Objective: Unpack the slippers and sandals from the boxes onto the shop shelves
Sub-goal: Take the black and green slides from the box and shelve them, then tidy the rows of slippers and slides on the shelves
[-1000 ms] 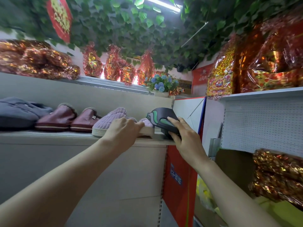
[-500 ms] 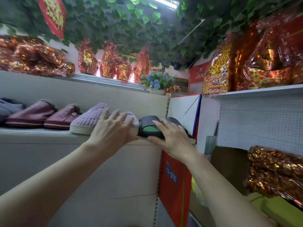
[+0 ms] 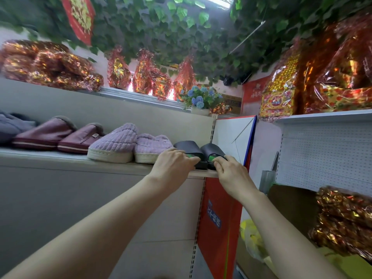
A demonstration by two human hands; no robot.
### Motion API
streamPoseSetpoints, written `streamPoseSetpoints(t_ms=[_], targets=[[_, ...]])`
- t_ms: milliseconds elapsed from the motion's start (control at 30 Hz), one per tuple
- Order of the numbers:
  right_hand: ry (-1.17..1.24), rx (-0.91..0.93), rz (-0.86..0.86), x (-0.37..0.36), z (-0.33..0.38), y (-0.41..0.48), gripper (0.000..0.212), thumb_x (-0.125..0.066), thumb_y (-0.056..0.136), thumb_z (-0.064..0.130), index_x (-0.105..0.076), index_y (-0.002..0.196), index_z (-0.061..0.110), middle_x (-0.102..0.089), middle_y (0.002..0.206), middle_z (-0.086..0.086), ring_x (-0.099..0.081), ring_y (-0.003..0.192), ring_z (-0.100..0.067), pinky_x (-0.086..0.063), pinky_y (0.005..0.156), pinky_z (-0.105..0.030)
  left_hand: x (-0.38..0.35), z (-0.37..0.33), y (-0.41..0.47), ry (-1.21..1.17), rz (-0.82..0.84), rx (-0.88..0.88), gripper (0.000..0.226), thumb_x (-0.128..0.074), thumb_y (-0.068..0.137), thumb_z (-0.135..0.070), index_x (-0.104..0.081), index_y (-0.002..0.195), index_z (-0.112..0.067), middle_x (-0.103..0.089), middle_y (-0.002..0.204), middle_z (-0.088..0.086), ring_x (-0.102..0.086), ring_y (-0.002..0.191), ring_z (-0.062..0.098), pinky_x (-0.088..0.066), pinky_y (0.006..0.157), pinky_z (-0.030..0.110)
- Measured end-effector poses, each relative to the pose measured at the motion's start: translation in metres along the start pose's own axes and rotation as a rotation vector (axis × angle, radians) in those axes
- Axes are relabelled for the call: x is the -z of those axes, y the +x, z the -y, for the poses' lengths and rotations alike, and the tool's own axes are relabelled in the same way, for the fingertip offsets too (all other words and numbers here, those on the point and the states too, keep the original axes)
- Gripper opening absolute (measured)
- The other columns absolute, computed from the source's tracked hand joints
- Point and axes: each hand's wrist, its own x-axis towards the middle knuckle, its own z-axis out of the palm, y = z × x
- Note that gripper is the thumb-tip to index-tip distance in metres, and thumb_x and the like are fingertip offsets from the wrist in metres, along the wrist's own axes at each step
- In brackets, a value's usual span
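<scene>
Pair of dark grey rubber slide sandals with green footbeds (image 3: 187, 147), flat on beige shop shelf (image 3: 60, 158). Heels gripped under curled fingers of left hand (image 3: 173, 164) and right hand (image 3: 231, 172), probably to square the pair, toes inward. Lilac plush slippers (image 3: 120, 143) just left of the fingers.

On the shelf (image 3: 40, 156), the left sandal (image 3: 185, 146) is gripped by the left hand (image 3: 173, 168), the right sandal (image 3: 210, 149) by the right hand (image 3: 233, 175); purple slippers (image 3: 118, 140) are set at nine o'clock.
</scene>
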Motion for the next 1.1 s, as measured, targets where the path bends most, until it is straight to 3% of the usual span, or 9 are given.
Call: streamPoseSetpoints(t_ms=[67,133,233,367,433,533,733,933,1100], targets=[[-0.033,0.0,-0.012,0.004,0.006,-0.001,0.033,-0.031,0.103,0.036,-0.059,0.118,0.025,-0.056,0.112,-0.006,-0.055,0.105,-0.029,-0.045,0.084,-0.039,0.004,-0.002,-0.002,-0.031,0.019,-0.025,0.031,-0.056,0.093,-0.033,-0.055,0.123,-0.025,-0.069,0.106,-0.003,-0.064,0.104,0.021,-0.046,0.09,0.033],[-0.022,0.046,-0.108,0.008,0.023,-0.006,0.031,-0.034,0.103,0.036,-0.058,0.12,0.026,-0.059,0.113,-0.005,-0.056,0.105,-0.029,-0.046,0.084,-0.04,0.013,0.002,-0.014,-0.008,-0.098,-0.055,0.047,-0.066,0.085,-0.028,-0.055,0.129,-0.021,-0.066,0.115,0.0,-0.063,0.108,0.023,-0.045,0.099,0.039],[0.054,0.226,-0.216,0.015,0.066,-0.01,0.037,-0.041,0.102,0.035,-0.054,0.133,0.021,-0.061,0.125,-0.007,-0.054,0.115,-0.029,-0.043,0.094,-0.039,0.042,0.033,-0.045,0.047,-0.257,0.099,0.047,-0.063,0.087,-0.032,-0.055,0.132,-0.02,-0.062,0.126,0.003,-0.052,0.124,0.027,-0.035,0.109,0.05],[0.044,0.325,-0.044,0.002,0.118,-0.003,0.048,-0.042,0.097,0.054,-0.045,0.139,0.032,-0.061,0.128,-0.008,-0.055,0.116,-0.032,-0.045,0.094,-0.041,0.063,0.094,-0.09,0.06,-0.064,0.372,0.05,-0.047,0.087,-0.052,-0.056,0.129,-0.028,-0.058,0.131,0.003,-0.048,0.126,0.032,-0.036,0.104,0.053],[-0.027,0.3,0.04,-0.009,0.134,0.001,0.057,-0.034,0.091,0.069,-0.042,0.138,0.038,-0.06,0.13,-0.008,-0.056,0.116,-0.034,-0.046,0.094,-0.043,0.062,0.109,-0.105,-0.039,0.039,0.392,0.052,-0.039,0.087,-0.055,-0.051,0.131,-0.032,-0.058,0.128,-0.001,-0.055,0.115,0.03,-0.045,0.095,0.046],[-0.036,0.247,0.076,-0.018,0.151,0.007,0.065,-0.032,0.085,0.079,-0.042,0.137,0.042,-0.058,0.133,-0.008,-0.055,0.117,-0.035,-0.045,0.096,-0.045,0.058,0.113,-0.115,-0.134,0.047,0.374,0.055,-0.032,0.087,-0.055,-0.049,0.135,-0.034,-0.058,0.122,-0.003,-0.056,0.11,0.028,-0.048,0.09,0.042],[0.038,0.242,0.04,-0.031,0.163,0.013,0.05,-0.04,0.089,0.065,-0.051,0.13,0.039,-0.059,0.133,-0.004,-0.059,0.11,-0.034,-0.047,0.092,-0.042,0.062,0.111,-0.102,-0.187,0.056,0.427,0.038,-0.052,0.091,-0.043,-0.058,0.128,-0.038,-0.066,0.117,0.004,-0.058,0.109,0.029,-0.047,0.091,0.036],[0.098,0.227,-0.012,-0.033,0.157,0.006,0.048,-0.049,0.093,0.052,-0.051,0.137,0.033,-0.055,0.14,-0.004,-0.055,0.118,-0.033,-0.044,0.097,-0.039,0.05,0.103,-0.091,-0.152,0.093,0.513,0.036,-0.049,0.093,-0.044,-0.057,0.127,-0.037,-0.063,0.12,0.005,-0.055,0.115,0.028,-0.043,0.092,0.033],[0.032,0.21,-0.031,-0.035,0.159,0.006,0.052,-0.045,0.093,0.056,-0.05,0.137,0.029,-0.053,0.141,-0.006,-0.049,0.125,-0.032,-0.042,0.102,-0.041,0.055,0.109,-0.107,-0.163,0.084,0.403,0.052,-0.035,0.092,-0.051,-0.048,0.137,-0.028,-0.057,0.126,0.004,-0.048,0.122,0.027,-0.04,0.101,0.036]])
